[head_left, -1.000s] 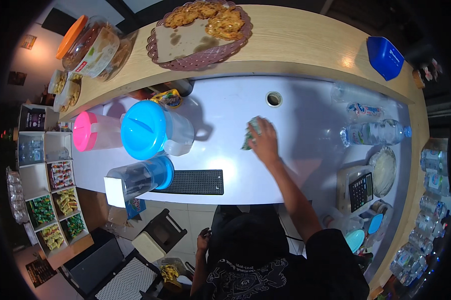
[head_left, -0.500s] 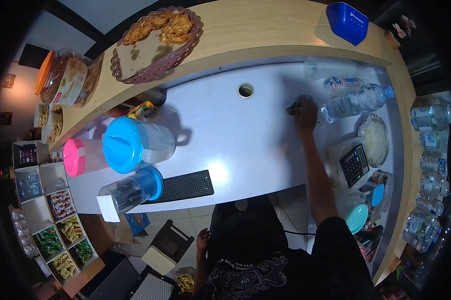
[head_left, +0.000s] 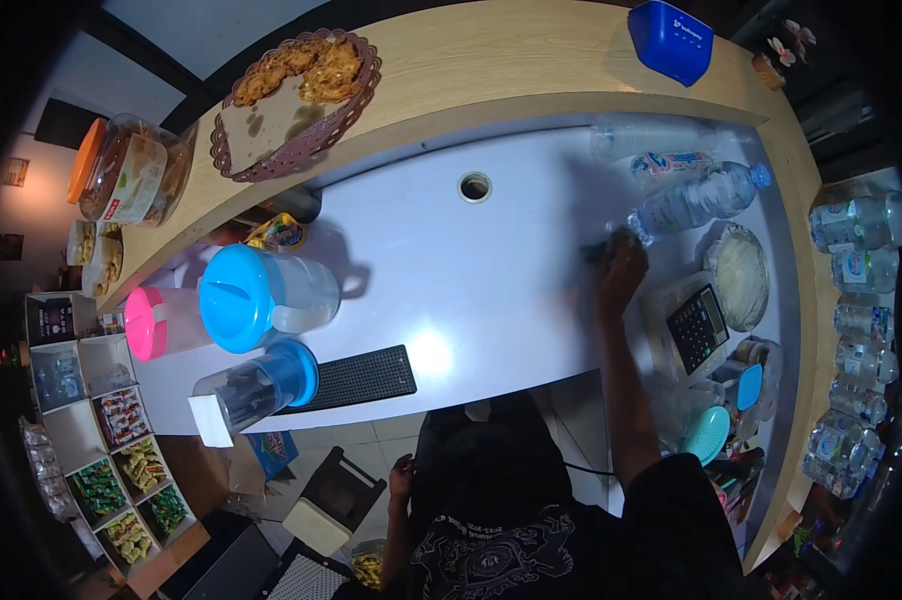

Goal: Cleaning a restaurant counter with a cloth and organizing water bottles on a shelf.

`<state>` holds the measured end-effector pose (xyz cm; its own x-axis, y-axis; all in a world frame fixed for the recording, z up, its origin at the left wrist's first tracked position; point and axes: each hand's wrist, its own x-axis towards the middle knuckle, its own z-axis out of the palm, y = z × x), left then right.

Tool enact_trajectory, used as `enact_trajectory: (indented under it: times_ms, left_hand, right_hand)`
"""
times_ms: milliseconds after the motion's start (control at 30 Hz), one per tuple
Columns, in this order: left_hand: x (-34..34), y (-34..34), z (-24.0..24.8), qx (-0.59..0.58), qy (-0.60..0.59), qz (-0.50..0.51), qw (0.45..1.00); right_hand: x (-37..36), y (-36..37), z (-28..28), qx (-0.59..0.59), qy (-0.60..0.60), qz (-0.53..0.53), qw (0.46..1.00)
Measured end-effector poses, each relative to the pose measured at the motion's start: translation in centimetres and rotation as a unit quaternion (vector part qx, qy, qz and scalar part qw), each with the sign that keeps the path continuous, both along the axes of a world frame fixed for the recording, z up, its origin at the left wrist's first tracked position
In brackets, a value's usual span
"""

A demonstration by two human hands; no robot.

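My right hand (head_left: 623, 270) reaches over the white desk (head_left: 421, 260) and is closed on a small dark wad that looks like a cloth (head_left: 596, 253), pressed to the surface. Most of the wad is hidden under my fingers. Just beyond the hand lies a clear plastic water bottle (head_left: 699, 197) with a blue cap, on its side. My left hand (head_left: 402, 474) hangs low beside my body, its fingers loosely apart and nothing visible in them.
A round cable hole (head_left: 474, 187) pierces the desk. Blue-lidded jug (head_left: 236, 298), blue-lidded container (head_left: 296, 372) and black perforated mat (head_left: 361, 377) are at left. A calculator (head_left: 696, 328) and wrapped round pack (head_left: 742, 278) lie right. A raised wooden ledge (head_left: 471, 60) borders the back.
My right hand has come nearer to me over the desk with the dark cloth. The view has shifted slightly. My left hand stays low at my side.
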<state>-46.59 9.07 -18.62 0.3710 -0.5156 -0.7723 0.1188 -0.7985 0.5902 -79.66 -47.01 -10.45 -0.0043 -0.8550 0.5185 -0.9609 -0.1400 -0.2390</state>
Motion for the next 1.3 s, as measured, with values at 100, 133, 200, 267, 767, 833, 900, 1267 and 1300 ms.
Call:
enact_trajectory:
  times_ms: [100, 133, 200, 267, 767, 833, 900, 1267, 1300]
  left_hand:
    - [-0.3, -0.9, 0.3, -0.005, 0.022, 0.015, 1.000]
    - [-0.6, -1.0, 0.2, -0.014, 0.001, 0.013, 1.000]
    - [-1.1, -0.9, 0.2, -0.019, -0.020, 0.015, 1.000]
    - [-1.1, 0.9, -1.1, -0.069, -0.047, -0.010, 0.996]
    - [-6.4, 3.6, -2.6, -0.008, -0.048, 0.040, 0.998]
    - [-5.1, 8.6, -4.5, -0.047, -0.003, 0.120, 0.992]
    - [-6.0, 7.6, -4.3, -0.024, -0.009, 0.117, 0.993]
    - [-7.9, 17.2, -1.8, 0.004, 0.008, 0.141, 0.990]
    - [-7.8, 19.4, -2.3, -0.027, 0.018, 0.146, 0.989]
  right_hand:
    - [-0.4, -2.9, -0.7, 0.004, 0.003, -0.072, 0.997]
    - [0.2, -3.3, -0.9, 0.003, -0.007, -0.081, 0.997]
    - [1.0, -4.0, -1.2, -0.008, -0.016, 0.002, 1.000]
    - [3.5, -3.7, -0.7, -0.018, -0.037, 0.099, 0.994]
    - [15.2, 9.7, 1.4, 0.220, -0.055, 0.585, 0.778]
    - [18.8, 13.1, 2.6, 0.205, -0.115, 0.624, 0.745]
    - [18.9, 16.5, 2.1, 0.208, -0.142, 0.625, 0.739]
    - [21.1, 30.6, 2.8, 0.416, -0.365, 0.507, 0.660]
    - [21.1, 29.6, 2.6, 0.342, -0.382, 0.466, 0.721]
